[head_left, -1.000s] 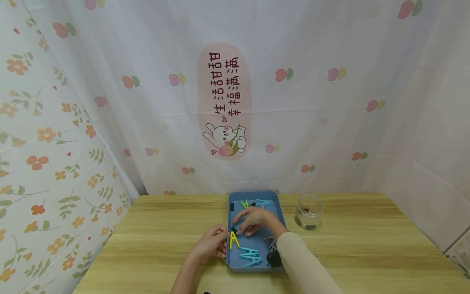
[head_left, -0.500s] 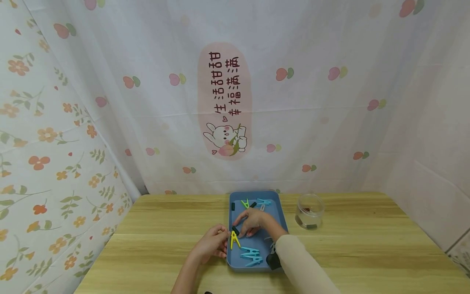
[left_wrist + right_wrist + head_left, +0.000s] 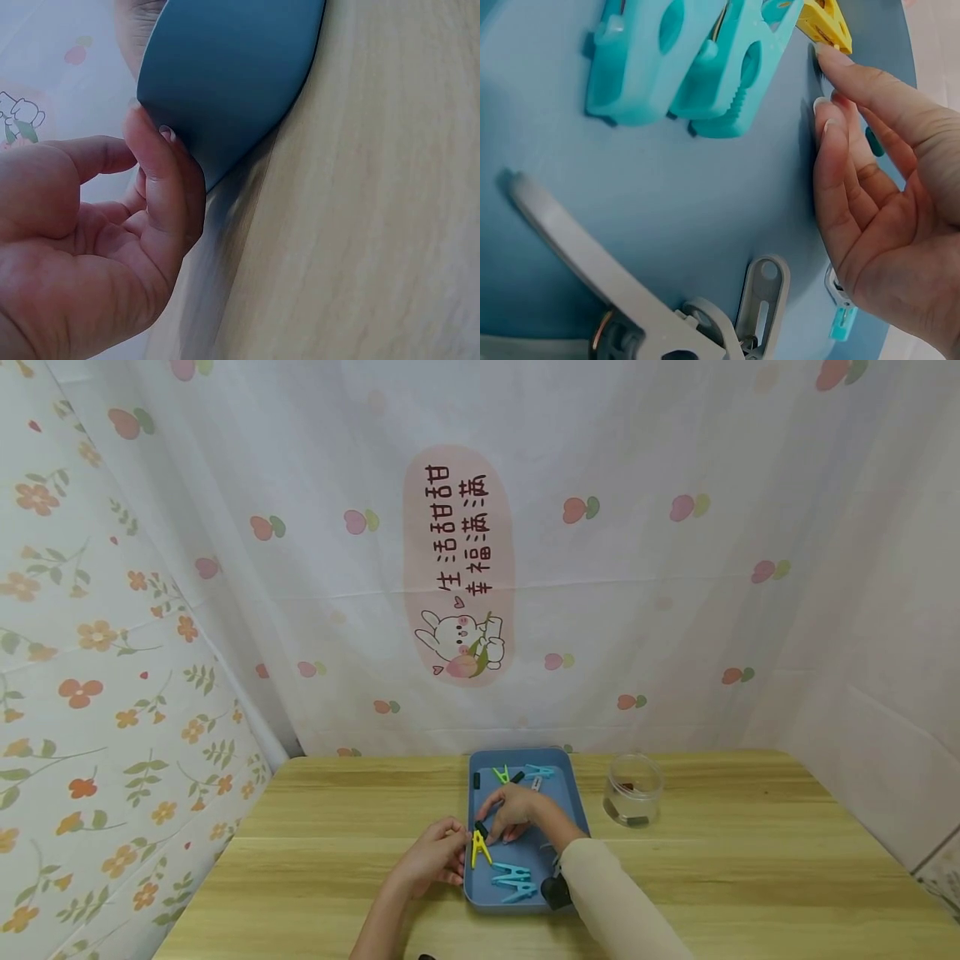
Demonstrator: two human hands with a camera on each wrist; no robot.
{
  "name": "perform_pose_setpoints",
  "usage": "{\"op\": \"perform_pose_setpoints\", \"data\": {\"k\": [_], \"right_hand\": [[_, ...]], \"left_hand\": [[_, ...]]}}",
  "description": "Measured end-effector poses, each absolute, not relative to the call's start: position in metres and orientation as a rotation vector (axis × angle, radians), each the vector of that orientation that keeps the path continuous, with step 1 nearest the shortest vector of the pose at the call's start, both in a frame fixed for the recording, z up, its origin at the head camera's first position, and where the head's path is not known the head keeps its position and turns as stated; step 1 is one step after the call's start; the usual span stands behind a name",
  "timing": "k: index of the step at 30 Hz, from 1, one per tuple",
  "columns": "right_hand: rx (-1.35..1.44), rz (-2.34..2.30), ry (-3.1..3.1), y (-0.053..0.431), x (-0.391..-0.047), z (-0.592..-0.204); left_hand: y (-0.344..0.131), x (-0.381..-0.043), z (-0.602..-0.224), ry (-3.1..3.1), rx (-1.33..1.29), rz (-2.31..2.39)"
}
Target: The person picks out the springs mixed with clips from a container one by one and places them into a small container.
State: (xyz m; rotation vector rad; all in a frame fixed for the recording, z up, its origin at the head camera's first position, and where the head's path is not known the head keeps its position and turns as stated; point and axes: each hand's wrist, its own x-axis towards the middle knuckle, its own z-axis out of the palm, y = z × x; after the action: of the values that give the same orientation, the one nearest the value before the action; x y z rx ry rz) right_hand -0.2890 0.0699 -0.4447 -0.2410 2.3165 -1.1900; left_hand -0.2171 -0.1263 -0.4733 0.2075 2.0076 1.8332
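Note:
A blue-grey tray (image 3: 501, 910) holds clothespins and small dark blocks. My left hand (image 3: 435, 858) grips the tray's left edge with curled fingers, seen against the outer wall in the left wrist view. Just inside that edge lies a yellow clothespin (image 3: 480, 852), its legs spread toward me. A dark block (image 3: 482, 829) sits at its narrow end. My right hand (image 3: 517, 808) reaches over the tray and pinches this block between thumb and index finger. In the right wrist view the thumb tip is right beside the yellow clothespin (image 3: 828, 25) and hides most of the block.
Turquoise clothespins (image 3: 514, 885) lie in the tray's near part, grey clothespins (image 3: 769, 300) under my right forearm. At the far end are a green clothespin (image 3: 501, 775), another turquoise clothespin (image 3: 540, 772) and more dark blocks (image 3: 477, 781). A clear round jar (image 3: 633, 793) with small pieces stands to the right.
Both hands stay almost in place. The right fingers, the dark block and the yellow clothespin shift only very slightly.

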Motion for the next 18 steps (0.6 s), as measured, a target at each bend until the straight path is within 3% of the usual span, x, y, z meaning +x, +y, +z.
{"op": "perform_pose_setpoints", "data": {"k": [18], "right_hand": [[-0.218,-1.197,2.29,0.0738,-0.2895,-0.4441]], "left_hand": [[-0.1262,-0.2166,-0.4717,1.985,0.22,1.855]]}}
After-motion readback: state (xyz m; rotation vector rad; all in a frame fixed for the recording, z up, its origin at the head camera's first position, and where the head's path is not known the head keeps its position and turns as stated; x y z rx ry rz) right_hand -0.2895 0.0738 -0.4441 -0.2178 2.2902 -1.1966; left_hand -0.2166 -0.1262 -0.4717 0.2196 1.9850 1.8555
